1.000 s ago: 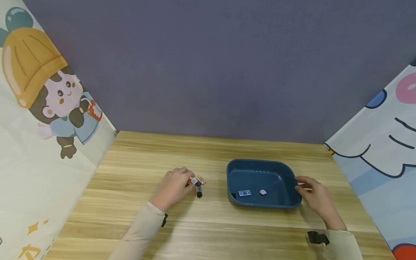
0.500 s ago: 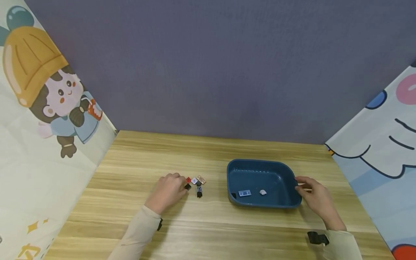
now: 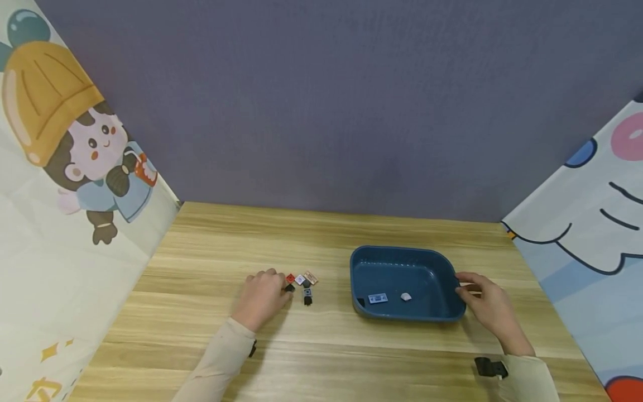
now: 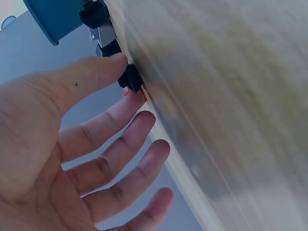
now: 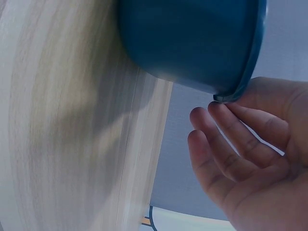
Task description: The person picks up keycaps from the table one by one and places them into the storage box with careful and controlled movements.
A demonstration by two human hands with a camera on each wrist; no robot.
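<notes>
My left hand (image 3: 261, 298) is low over the table at the left side of a small pile of toy bricks. In the left wrist view a small black brick (image 4: 130, 78) sits between its thumb tip and index fingertip, while the other fingers are spread. Beside it lie a red brick (image 3: 290, 278), a white brick (image 3: 300, 280), a tan printed tile (image 3: 311, 277), and a grey piece (image 3: 307, 292) with a black one (image 3: 308, 301) below it. My right hand (image 3: 486, 304) pinches the right rim of a dark blue basin (image 3: 402, 319), thumb and fingers on either side.
Inside the basin are a light blue printed tile (image 3: 378, 298), a white piece (image 3: 406, 297) and a black piece (image 3: 361, 302) in the corner. A grey-blue panel (image 3: 321, 111) rises behind the wooden table (image 3: 326, 357). Cartoon-printed sheets flank both sides.
My left hand has drawn back leftward from over the bricks, uncovering the red and black ones, and then stayed close to the black brick. My right hand and the basin have not moved.
</notes>
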